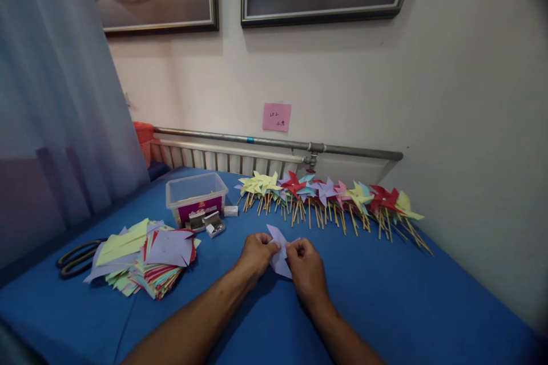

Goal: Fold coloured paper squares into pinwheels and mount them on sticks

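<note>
A lilac sheet of paper is pinched between both my hands over the blue table. My left hand grips its left edge with curled fingers. My right hand holds the right side, fingers closed on it. One pointed corner of the paper sticks up between my hands.
A row of finished paper pinwheels on wooden sticks lies along the wall. A clear plastic box stands behind small metal parts. A pile of coloured cut paper and black scissors lie at the left.
</note>
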`<state>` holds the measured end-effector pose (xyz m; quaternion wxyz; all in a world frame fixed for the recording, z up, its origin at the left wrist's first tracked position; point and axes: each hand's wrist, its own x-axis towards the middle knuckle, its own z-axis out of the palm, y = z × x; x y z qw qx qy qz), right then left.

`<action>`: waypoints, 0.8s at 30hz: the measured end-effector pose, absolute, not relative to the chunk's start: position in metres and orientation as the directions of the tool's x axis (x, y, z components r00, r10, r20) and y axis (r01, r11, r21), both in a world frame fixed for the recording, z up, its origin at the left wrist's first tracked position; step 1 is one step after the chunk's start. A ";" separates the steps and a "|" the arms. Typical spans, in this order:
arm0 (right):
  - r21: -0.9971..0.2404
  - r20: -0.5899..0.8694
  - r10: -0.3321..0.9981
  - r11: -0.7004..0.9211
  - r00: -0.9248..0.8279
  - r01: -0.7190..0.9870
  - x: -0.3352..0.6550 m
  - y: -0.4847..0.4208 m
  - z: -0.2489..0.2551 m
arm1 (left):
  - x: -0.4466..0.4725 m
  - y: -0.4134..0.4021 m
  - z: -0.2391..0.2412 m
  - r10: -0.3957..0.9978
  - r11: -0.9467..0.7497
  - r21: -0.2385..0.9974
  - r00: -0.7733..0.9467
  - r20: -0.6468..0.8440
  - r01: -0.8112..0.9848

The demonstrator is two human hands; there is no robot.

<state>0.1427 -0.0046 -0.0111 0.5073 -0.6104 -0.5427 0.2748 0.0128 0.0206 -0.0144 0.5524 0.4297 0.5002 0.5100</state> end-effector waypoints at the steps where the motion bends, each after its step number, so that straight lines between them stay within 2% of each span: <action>1: -0.917 0.216 0.941 0.103 0.262 0.386 0.143 -0.005 -0.011 | 0.013 0.021 -0.015 0.993 0.110 0.985 -0.019 -0.114 -0.136; 17: -0.906 0.223 0.924 0.079 0.310 0.415 0.140 -0.009 -0.005 | 0.014 0.019 -0.011 0.995 0.102 0.987 -0.006 -0.104 -0.120; 24: -0.944 0.215 0.928 0.117 0.305 0.308 0.142 -0.003 -0.019 | 0.014 0.019 -0.010 0.992 0.121 0.984 -0.007 -0.122 -0.128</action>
